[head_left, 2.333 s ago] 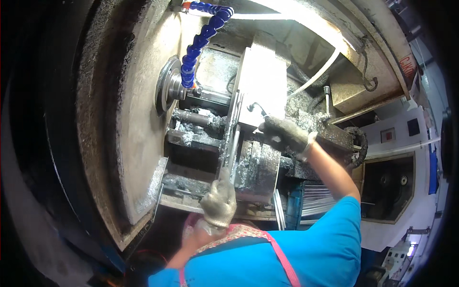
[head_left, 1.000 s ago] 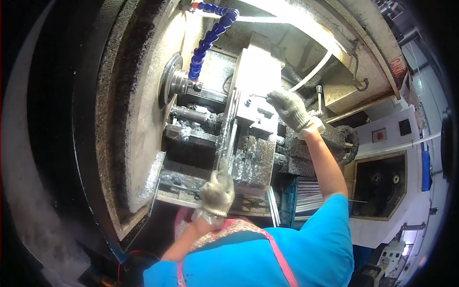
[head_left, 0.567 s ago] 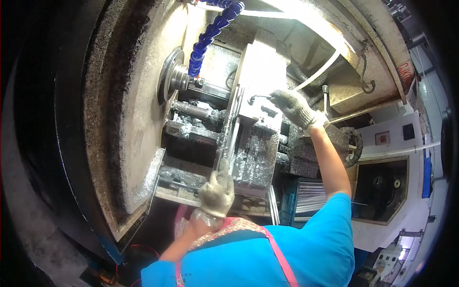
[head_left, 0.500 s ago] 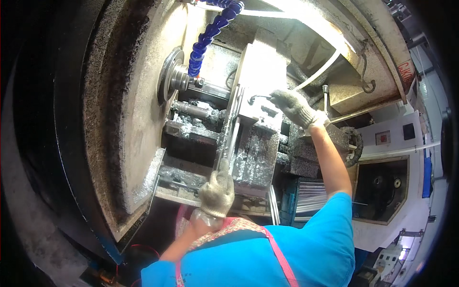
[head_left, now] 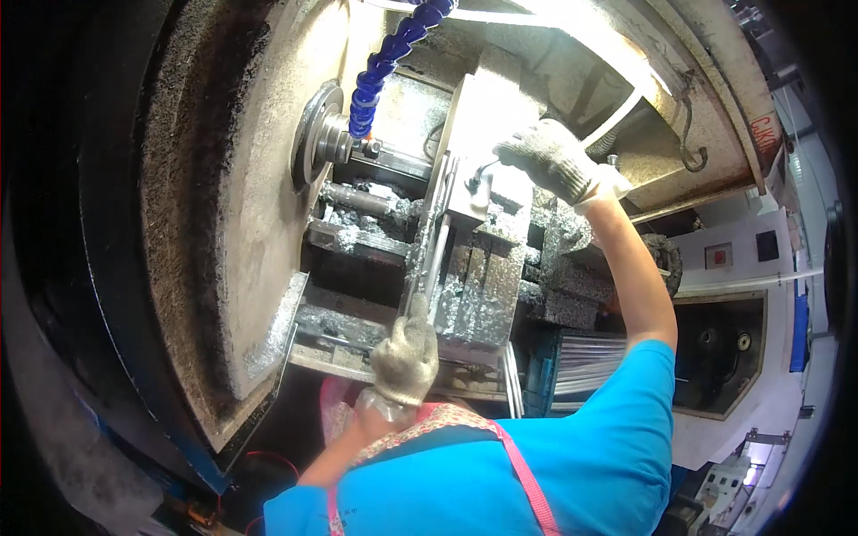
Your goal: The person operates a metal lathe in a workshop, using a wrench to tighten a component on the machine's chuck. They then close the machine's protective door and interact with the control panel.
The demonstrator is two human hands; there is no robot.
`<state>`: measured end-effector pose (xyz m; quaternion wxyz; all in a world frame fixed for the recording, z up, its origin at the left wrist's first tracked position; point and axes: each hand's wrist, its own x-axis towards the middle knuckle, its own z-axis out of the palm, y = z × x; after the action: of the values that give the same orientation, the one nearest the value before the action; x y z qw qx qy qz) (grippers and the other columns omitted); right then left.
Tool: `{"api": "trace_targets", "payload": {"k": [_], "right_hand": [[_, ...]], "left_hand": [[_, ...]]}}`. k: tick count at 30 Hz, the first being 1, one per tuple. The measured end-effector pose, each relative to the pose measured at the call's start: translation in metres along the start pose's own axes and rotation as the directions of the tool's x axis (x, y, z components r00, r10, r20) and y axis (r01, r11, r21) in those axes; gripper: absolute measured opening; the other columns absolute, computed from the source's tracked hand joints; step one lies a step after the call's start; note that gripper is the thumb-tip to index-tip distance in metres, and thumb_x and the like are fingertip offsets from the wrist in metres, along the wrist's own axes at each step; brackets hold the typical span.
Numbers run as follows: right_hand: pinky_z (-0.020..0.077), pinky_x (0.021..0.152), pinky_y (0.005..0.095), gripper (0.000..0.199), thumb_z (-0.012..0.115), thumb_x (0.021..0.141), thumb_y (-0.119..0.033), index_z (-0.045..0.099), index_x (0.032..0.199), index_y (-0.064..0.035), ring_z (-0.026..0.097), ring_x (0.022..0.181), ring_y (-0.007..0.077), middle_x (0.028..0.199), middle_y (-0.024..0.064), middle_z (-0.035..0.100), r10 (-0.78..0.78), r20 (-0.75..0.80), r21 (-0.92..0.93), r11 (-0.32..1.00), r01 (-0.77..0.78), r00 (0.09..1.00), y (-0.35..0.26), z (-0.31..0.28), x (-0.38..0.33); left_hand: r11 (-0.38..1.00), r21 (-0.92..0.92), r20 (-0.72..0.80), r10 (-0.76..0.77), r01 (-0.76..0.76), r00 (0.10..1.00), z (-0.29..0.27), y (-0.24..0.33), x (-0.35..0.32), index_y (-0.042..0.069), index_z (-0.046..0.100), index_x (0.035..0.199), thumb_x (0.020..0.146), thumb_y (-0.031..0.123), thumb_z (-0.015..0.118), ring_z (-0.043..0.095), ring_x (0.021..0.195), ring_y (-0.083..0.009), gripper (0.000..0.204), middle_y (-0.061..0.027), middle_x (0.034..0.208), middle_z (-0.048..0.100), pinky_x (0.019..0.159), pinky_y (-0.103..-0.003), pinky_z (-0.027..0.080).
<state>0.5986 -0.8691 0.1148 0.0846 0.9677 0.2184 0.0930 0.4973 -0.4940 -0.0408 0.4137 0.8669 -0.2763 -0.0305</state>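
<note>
Inside a lathe-like machine, my gloved left hand is closed around the near end of a slim metal rod. The rod lies lengthwise beside the steel tool block on the slide. My gloved right hand is closed on the free arm of a small bent wrench, apparently a hex key, whose other end sits at a bolt on that block. The fingertips are partly washed out by glare. Left of the block, the round metal spindle sticks out of the machine wall.
A blue segmented coolant hose hangs over the spindle. Metal shavings cover the rails and the slide. A bundle of metal rods lies below my right arm. A white panel with a dark window stands at the right.
My right hand has moved farther away and slightly up, swinging the bent wrench round so its arm points more away from me. My left hand stays on the rod.
</note>
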Motion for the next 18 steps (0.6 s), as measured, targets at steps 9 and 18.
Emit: {"api": "trace_targets", "payload": {"k": [9,18], "right_hand": [[0.0524,0.092,0.0418,0.02,0.066,0.092,-0.016,0.073,0.112,-0.0164,0.066,0.102,0.029,0.106,0.0057,0.069,-0.017,-0.038,-0.096,0.995,0.013,0.999,0.009,0.021,-0.01],[0.0515,0.094,0.0426,0.026,0.067,0.093,-0.017,0.069,0.119,-0.0179,0.065,0.104,0.0276,0.108,0.0052,0.069,0.117,-0.016,-0.085,0.989,-0.118,0.993,-0.008,0.032,-0.026]], "left_hand": [[0.966,-0.036,-0.141,0.248,-0.255,0.959,0.015,-0.022,-0.017,0.006,0.069,0.11,0.09,0.014,0.074,0.068,0.064,-0.0403,0.023,-0.0159,0.089,0.069,0.058,-0.05,0.055],[0.999,0.006,-0.054,0.05,-0.05,0.997,-0.005,0.013,0.01,0.005,0.07,0.1,0.09,0.012,0.074,0.068,0.064,-0.0406,0.013,-0.0155,0.086,0.067,0.057,-0.05,0.054]]}}
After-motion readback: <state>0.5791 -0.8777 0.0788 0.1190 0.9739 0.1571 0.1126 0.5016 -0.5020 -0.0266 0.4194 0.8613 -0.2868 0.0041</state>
